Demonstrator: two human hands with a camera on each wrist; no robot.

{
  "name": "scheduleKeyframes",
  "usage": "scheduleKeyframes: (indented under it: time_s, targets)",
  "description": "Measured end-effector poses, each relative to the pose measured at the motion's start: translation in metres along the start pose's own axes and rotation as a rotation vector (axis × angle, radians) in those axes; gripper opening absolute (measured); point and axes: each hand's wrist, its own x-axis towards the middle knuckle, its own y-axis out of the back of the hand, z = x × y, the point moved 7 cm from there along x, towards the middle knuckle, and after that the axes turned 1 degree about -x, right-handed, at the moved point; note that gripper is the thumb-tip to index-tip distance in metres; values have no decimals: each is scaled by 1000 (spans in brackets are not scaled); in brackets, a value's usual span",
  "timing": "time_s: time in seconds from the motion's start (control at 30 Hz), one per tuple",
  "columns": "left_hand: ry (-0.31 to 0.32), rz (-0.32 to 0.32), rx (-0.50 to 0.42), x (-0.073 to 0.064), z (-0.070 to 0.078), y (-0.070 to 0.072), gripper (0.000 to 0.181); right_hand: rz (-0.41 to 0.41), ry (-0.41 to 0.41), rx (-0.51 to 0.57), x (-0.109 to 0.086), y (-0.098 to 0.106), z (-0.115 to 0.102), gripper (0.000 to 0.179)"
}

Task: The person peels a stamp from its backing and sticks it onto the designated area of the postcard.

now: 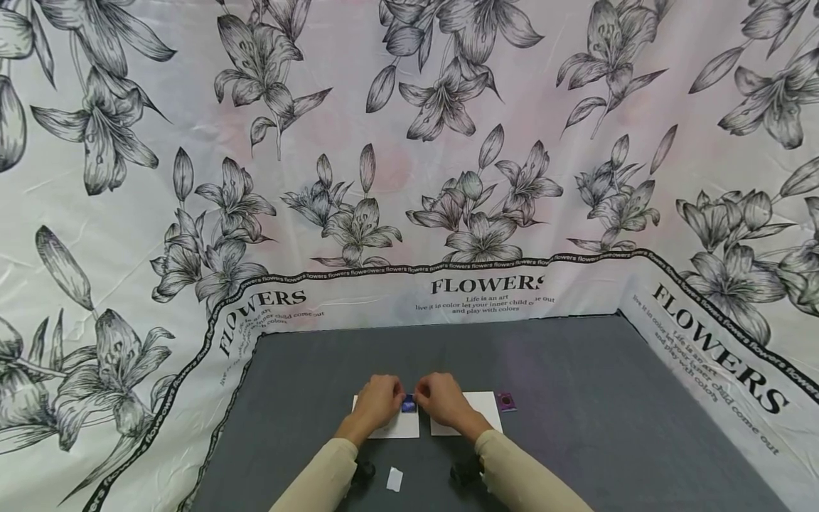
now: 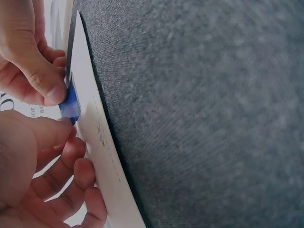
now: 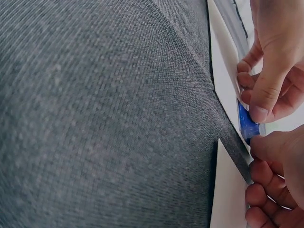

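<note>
A small, shiny blue packet (image 1: 409, 404) is between my two hands, over the inner edge of the left white sheet (image 1: 399, 429). My left hand (image 1: 379, 400) pinches one end of it between thumb and curled fingers. At the opposite end, the thumb and fingers of my right hand (image 1: 443, 400) pinch it, close beside the left. Both wrist views show the thumbs on the blue packet (image 2: 71, 105), (image 3: 248, 124), with much of it hidden by the fingers. Under the right forearm lies a second white sheet (image 1: 483, 407).
A small purple packet (image 1: 507, 402) with a round mark lies right of the right sheet. A white scrap (image 1: 394, 479) lies nearer me, between the forearms. The dark grey tabletop (image 1: 307, 384) meets a flower-printed cloth (image 1: 358, 306) at the back and sides.
</note>
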Motion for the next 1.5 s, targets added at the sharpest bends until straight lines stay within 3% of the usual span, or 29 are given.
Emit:
scheduleKeyframes:
  time_s: [0.2,0.43,0.8,1.03,1.17,1.27,1.43,1.5]
  targets:
    - [-3,46,32,5,-7,-9,15,-30,-66,-10,2,-2,2,7]
    - [-20,62,15,0,2,-2,16,-46,-89,-34,2,-6,4,6]
    - [-29,129,78,2,-3,-9,19,28,-4,-75,0,-2,-6,5]
    - [-5,143,108,1,-3,-10,20,17,-59,-105,1,-6,-3,13]
    - [4,148,101,0,-2,-8,20,48,-44,-122,1,-6,-2,18]
    - [-10,154,79,-2,2,-4,16,60,-11,-132,1,-6,-5,18]
    - [-66,166,1,-16,26,20,5,52,42,-168,1,-8,-11,12]
    - [-84,170,-5,-18,30,24,7,46,48,-184,1,-7,-12,10]
